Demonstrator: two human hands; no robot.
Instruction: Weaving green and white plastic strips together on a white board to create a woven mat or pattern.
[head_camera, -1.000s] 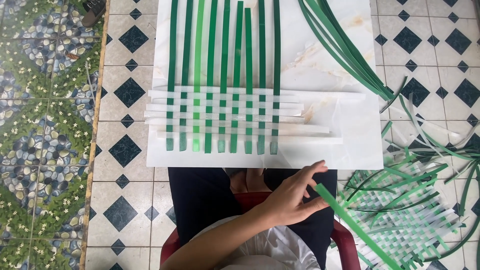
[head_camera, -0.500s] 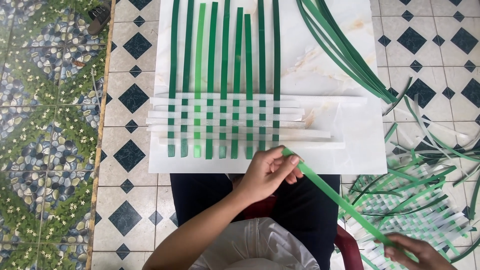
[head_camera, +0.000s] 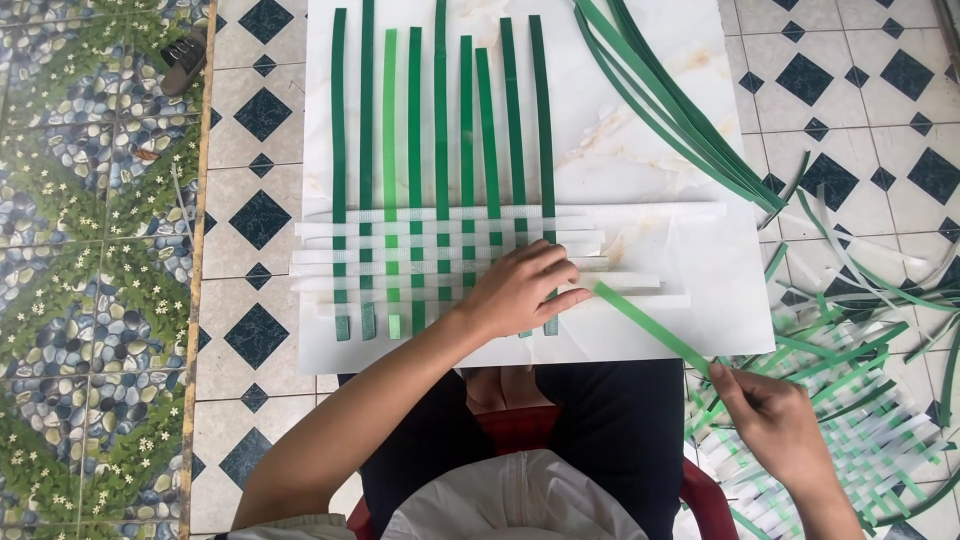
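At centre frame the left hand lies on the half-woven green-and-white mat, fingers together and pinching one end of a loose green strip. The right hand, lower right, clamps the other end (keeping it taut). No containers show; spare green strips lie upper right on the white board.

Left hand reaches forward on a bare forearm angled up from lower left, palm down, fingers curled, fingertips pointing right and pinched together. Right hand sits lower right, nearer the body, knuckles up, thumb and forefinger pinched closed. Hands well apart.
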